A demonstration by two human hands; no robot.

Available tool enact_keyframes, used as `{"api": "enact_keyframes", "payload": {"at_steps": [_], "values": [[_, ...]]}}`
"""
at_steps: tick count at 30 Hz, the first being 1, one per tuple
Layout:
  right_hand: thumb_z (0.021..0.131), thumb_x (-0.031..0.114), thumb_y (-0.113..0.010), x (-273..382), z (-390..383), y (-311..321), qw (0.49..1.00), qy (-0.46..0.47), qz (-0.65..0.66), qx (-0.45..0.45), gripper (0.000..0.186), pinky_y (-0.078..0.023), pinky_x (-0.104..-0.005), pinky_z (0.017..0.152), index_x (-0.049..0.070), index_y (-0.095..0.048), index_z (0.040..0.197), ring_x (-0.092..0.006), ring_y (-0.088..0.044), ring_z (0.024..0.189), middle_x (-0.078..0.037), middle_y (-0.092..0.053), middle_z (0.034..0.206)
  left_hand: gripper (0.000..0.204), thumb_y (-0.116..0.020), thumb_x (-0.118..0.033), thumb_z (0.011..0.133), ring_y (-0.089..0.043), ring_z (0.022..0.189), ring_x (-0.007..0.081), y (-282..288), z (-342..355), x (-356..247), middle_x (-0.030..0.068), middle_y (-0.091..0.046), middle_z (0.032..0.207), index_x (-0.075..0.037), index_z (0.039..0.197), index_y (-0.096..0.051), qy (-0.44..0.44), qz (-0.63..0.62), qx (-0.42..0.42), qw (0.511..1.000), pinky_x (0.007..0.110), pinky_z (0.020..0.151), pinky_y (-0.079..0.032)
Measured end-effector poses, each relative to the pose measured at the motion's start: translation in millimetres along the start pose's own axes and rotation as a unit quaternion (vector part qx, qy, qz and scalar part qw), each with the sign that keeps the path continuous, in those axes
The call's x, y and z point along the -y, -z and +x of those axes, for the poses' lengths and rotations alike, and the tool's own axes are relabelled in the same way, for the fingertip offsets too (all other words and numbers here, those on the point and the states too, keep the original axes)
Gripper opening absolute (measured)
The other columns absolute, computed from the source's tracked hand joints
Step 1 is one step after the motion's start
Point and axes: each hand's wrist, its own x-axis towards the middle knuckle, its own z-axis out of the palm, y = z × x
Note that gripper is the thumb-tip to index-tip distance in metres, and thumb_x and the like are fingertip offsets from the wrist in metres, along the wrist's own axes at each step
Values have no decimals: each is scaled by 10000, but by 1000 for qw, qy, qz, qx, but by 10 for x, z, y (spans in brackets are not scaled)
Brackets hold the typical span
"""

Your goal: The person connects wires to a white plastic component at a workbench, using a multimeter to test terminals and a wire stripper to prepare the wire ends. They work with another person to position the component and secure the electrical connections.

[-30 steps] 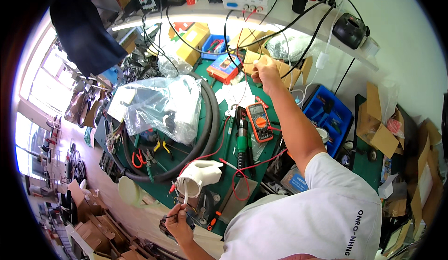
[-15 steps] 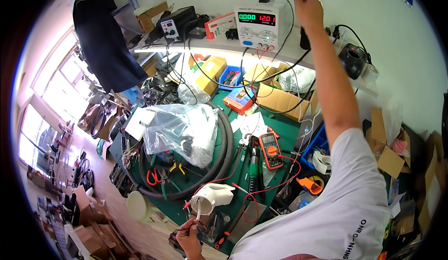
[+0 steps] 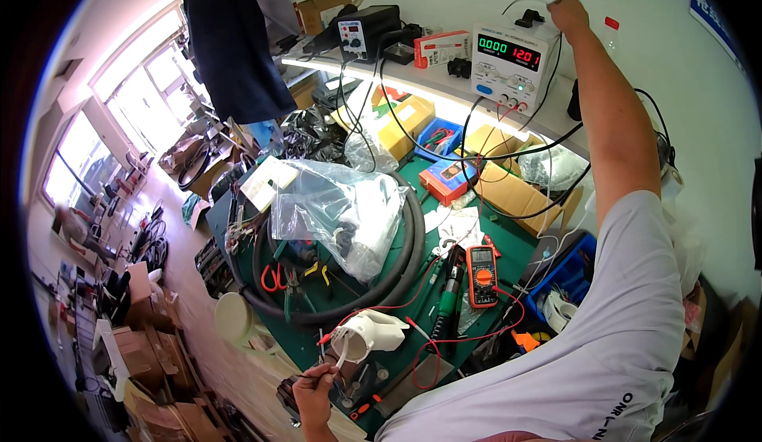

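Observation:
Low in the view, my left hand [image 3: 314, 394] is closed in a pinch on a white cable [image 3: 342, 353]. The cable comes out of the open round end of a white plastic housing [image 3: 376, 334], which lies on the green bench mat. A dark thin piece shows at the same fingers, too small to name. My right arm stretches up to the shelf. There my right hand [image 3: 569, 17] is closed beside the top rear corner of a white bench power supply [image 3: 512, 65], by a thin cord that arcs to its fingers; whether it grips the cord is hidden.
An orange multimeter [image 3: 482, 275] with red leads lies right of the housing, beside a green-and-black tool [image 3: 448, 295]. Thick black hose [image 3: 409, 255] coils around pliers and a clear plastic bag [image 3: 337, 212]. Behind are a blue bin [image 3: 438, 136] and cardboard boxes. A bottle [image 3: 609, 36] stands beyond my right arm.
My right hand has moved left, from near the bottle to the power supply's rear corner. The view has shifted, so the bench appears farther right. My left hand keeps its pinch by the housing.

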Motion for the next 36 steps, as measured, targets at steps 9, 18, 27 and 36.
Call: {"api": "enact_keyframes", "payload": {"at_steps": [9,18,27,36], "values": [[898,161,-560,604,-658,1016,664,32,744,-61,212,-486,-288,565,-8,-546,1025,-176,-571,636,-86,-616,775,172,-594,66,848,-636,874,133,4,24,27,96,-685,931,58,1011,-646,9,-3,25,1000,249,832,-484],[973,203,-515,1204,-2870,1570,732,37,618,284,319,-259,-143,352,-53,-501,1162,-5,-302,419,52,-348,583,203,-597,30,844,-632,854,109,69,93,45,64,-693,935,18,1033,-671,-41,177,32,983,243,773,-496],[862,273,-683,742,-4669,1274,568,-70,620,537,452,-304,-149,350,-60,-526,1124,-26,-355,395,41,-383,565,210,-606,-27,895,-623,951,138,86,85,155,86,-683,994,33,1095,-630,-40,-60,73,995,259,897,-457],[958,178,-475,765,-5696,1312,518,-190,650,522,314,-472,-256,478,-95,-582,1071,-132,-547,520,-75,-561,636,231,-614,-45,902,-619,925,118,65,85,187,93,-686,1003,31,1120,-625,-52,-36,87,994,228,835,-464]]}}
